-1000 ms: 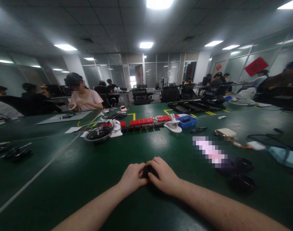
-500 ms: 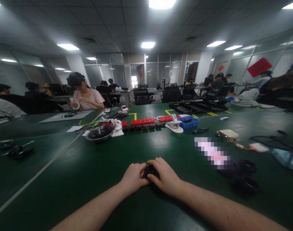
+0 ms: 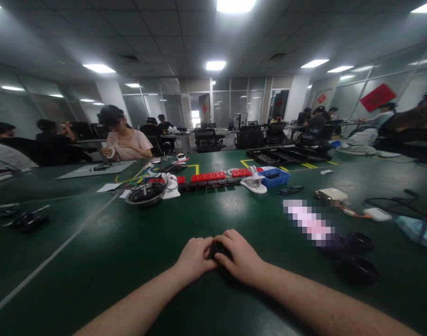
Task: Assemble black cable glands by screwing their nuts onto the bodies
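Both my hands are low in the middle of the view, close over the green table (image 3: 136, 280). My left hand (image 3: 194, 256) has its fingers curled and its thumb against the left side of a small black object (image 3: 221, 250). Around the right side of that same object closes my right hand (image 3: 242, 257), thumb in front and fingers over the top. The fingers cover much of the object, so its kind does not show. To the right lie black ring-shaped parts (image 3: 359, 270) and a blurred-out pinkish item (image 3: 308, 220).
Red power strips (image 3: 208, 176) line the table's middle, between a bowl of black cables (image 3: 143, 193) and a white clip-like stand (image 3: 254, 181). Beside that is a blue bin (image 3: 276, 178). Black tools (image 3: 27, 219) lie left. Across the table sits a person in pink (image 3: 129, 142).
My hands and the black object stay in practically the same place. Across the table, the seated person's hand has risen slightly toward the chest.
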Available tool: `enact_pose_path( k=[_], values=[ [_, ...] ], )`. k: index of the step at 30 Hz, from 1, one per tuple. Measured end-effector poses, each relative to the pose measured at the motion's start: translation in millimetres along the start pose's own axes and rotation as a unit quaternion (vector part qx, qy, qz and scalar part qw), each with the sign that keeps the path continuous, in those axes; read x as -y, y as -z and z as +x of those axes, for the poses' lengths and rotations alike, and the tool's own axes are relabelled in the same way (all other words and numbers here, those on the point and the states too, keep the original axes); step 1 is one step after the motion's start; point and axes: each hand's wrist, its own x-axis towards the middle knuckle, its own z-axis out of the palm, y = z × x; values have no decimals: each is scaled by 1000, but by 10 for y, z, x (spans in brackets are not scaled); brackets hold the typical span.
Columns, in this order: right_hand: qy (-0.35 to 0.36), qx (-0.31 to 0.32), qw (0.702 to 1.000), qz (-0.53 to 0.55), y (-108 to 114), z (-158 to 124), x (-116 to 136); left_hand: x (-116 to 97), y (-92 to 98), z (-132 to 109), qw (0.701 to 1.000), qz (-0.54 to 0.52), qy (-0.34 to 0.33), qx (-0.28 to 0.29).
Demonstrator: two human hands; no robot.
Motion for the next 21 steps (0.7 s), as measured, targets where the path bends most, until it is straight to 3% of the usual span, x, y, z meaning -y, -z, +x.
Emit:
enact_pose_path(
  k=[8,21],
  values=[
    [7,1,1000,12,11,-5,3,-3,11,1,1000,-1,1,4],
    [97,-21,995,17,49,-43,92,59,-51,22,1000,0,-26,-4]
  ],
)
